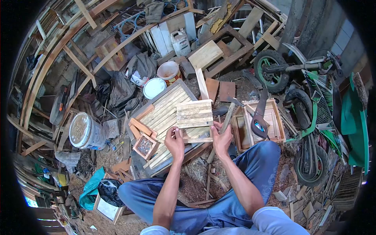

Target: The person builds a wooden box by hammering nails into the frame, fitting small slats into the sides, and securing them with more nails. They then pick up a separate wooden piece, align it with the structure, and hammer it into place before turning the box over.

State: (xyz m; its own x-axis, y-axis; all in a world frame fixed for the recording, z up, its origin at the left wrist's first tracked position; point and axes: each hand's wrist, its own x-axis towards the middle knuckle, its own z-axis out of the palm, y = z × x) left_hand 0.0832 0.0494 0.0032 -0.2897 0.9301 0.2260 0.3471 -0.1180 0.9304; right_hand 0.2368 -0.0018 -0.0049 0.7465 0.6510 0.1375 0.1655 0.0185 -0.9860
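Note:
My left hand is closed at the lower left corner of a small slatted wooden panel, its fingers curled in. My right hand grips the panel's lower right corner, thumb up along its edge. The panel is held tilted above a larger slatted board. A hammer lies just right of the panel, its handle beside my right hand. On the board's left part sits a small wooden box of nails, with short wood blocks beside it.
A wooden box frame with a handsaw on it stands to the right. Further right is a small green motorbike. Buckets stand beyond the board, another bucket at left. Wood scraps litter the ground.

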